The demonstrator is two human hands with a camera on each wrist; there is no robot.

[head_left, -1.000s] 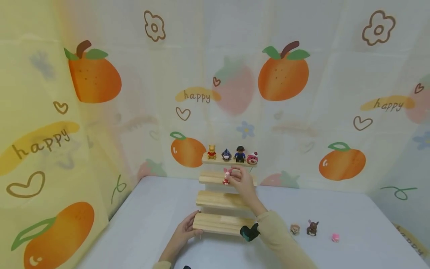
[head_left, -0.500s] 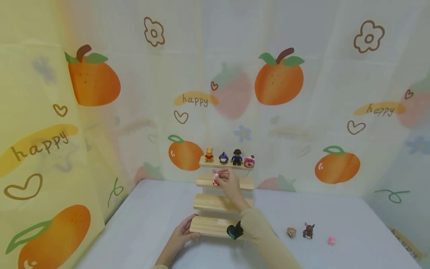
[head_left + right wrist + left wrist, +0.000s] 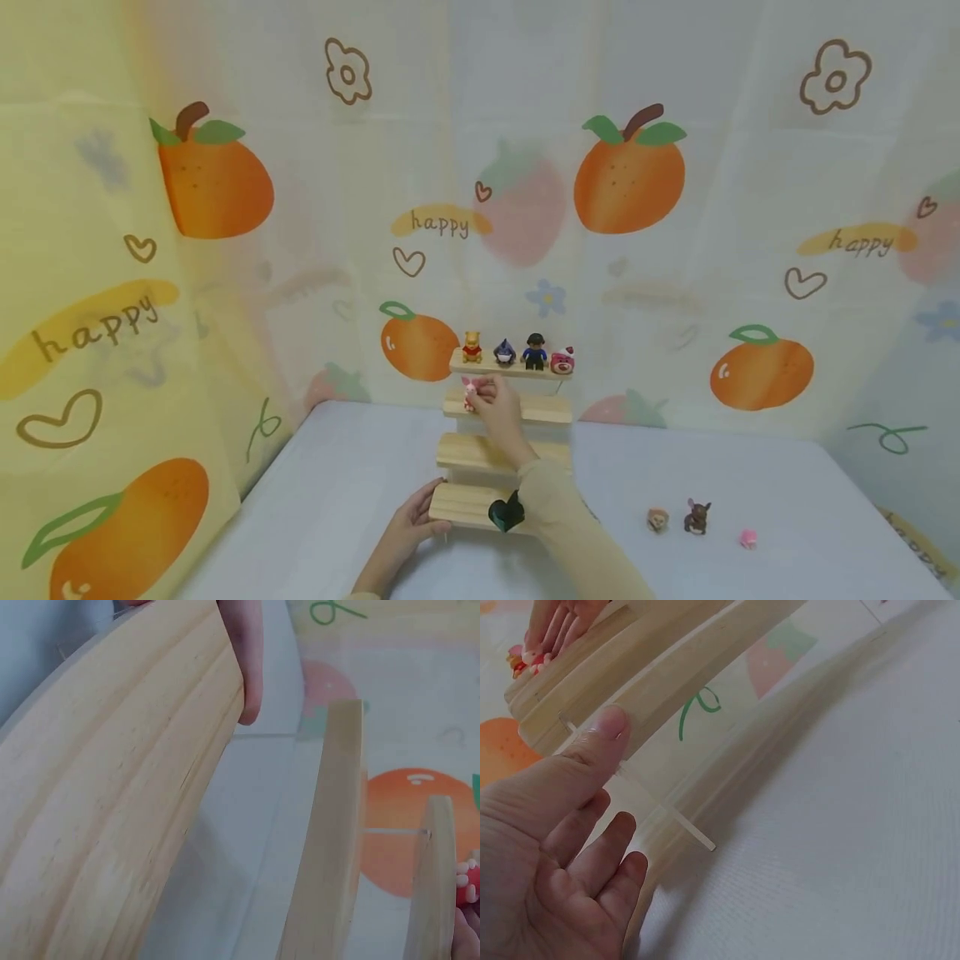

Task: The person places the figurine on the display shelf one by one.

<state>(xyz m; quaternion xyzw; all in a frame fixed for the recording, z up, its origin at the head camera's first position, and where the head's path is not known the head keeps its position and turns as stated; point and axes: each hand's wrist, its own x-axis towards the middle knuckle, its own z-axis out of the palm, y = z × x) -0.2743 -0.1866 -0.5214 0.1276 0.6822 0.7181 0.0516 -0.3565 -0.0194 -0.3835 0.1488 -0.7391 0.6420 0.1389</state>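
Observation:
A pink piglet figurine in red stands upright at the left end of the second tier from the top of a wooden stepped display shelf. My right hand pinches it between thumb and fingers; whether its base touches the board cannot be told. My left hand grips the left end of the lowest tier. In the left wrist view, the thumb presses the board's edge, near a clear support rod. On the top tier sit a yellow bear figurine, a donkey figurine, a dark-haired figure and a pink bear figurine.
To the right on the white table lie a small tan figurine, a brown long-eared figurine and a small pink piece. A printed cloth hangs behind. A dark object sits at the right wrist.
My right hand has carried the piglet figurine leftward along the second tier to its left end. My left hand stays on the lowest tier. The view has shifted slightly.

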